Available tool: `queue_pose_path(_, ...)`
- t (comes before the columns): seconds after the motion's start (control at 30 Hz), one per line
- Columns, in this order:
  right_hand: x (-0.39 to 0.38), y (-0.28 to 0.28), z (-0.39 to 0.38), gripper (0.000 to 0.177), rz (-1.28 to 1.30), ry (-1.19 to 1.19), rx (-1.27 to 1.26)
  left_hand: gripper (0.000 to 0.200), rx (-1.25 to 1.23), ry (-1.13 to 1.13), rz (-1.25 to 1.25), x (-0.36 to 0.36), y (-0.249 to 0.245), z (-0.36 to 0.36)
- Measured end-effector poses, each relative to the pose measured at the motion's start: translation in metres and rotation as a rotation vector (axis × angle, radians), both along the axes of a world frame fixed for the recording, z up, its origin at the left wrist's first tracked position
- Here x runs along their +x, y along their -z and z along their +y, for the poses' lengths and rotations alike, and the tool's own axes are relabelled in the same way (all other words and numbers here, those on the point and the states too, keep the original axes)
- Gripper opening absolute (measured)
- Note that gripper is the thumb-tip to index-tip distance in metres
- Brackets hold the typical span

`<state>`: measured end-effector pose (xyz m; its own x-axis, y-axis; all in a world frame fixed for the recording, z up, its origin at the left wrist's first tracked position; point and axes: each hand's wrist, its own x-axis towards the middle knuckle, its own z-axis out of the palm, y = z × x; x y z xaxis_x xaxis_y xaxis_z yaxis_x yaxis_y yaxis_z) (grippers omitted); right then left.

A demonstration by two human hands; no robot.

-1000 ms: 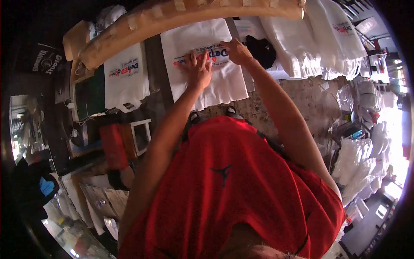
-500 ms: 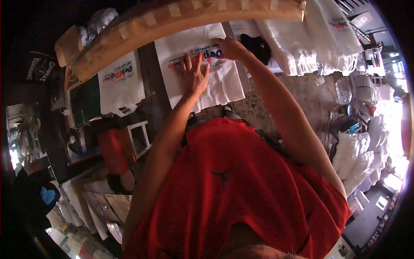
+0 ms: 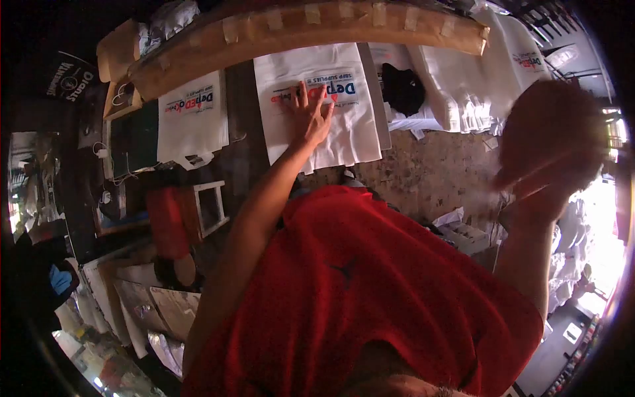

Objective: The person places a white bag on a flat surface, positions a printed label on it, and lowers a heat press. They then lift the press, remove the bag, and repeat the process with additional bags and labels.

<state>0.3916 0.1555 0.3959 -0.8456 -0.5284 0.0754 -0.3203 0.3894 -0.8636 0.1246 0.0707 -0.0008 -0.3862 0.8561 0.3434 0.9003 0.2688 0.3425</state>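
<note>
Left hand down on the white bag, fingers spread wide across the lettering, its grip released, pressing flat and grasping nothing! The bag lies face up on the dark worktop, straight ahead of the red shirt.

And the right hand? Up high, well apart from the bag, over on the right, a dark blur; can't tell whether that grip is clenched or holding anything.

Around the bag, a second printed stack sits to its left, handle loop towards the wearer. Black cloth lies near on the right, beside a heap of white bags. Across the far end runs the long cardboard, dotted with tape.
</note>
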Motion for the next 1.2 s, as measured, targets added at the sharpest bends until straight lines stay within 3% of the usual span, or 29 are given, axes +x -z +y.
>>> queue_pose_path(0.07, 0.024, -0.036, 0.010, 0.032, 0.246, 0.293, 0.072, 0.057, 0.059, 0.034, -0.041, -0.002, 0.001, 0.002)
queue_pose_path(0.17, 0.022, -0.064, 0.019, 0.032, 0.572, 0.982, 0.411, 0.056, -0.014, 0.013, 0.068, 0.001, -0.010, 0.000)
queue_pose_path(0.27, -0.014, -0.069, 0.045, 0.032, 0.625, 1.408, 0.593, 0.056, -0.033, 0.007, 0.097, 0.002, -0.012, 0.000)
queue_pose_path(0.47, -0.061, -0.022, 0.069, 0.032, 0.521, 1.492, 0.578, 0.056, 0.017, 0.032, -0.008, 0.002, -0.005, 0.000)
queue_pose_path(0.83, -0.075, -0.011, 0.061, 0.031, 0.520, 1.480, 0.501, 0.059, -0.001, 0.024, 0.103, 0.001, -0.001, 0.005)
queue_pose_path(1.2, -0.081, -0.006, 0.051, 0.031, 0.524, 1.460, 0.464, 0.060, -0.424, 0.028, -0.016, 0.005, -0.044, 0.026)
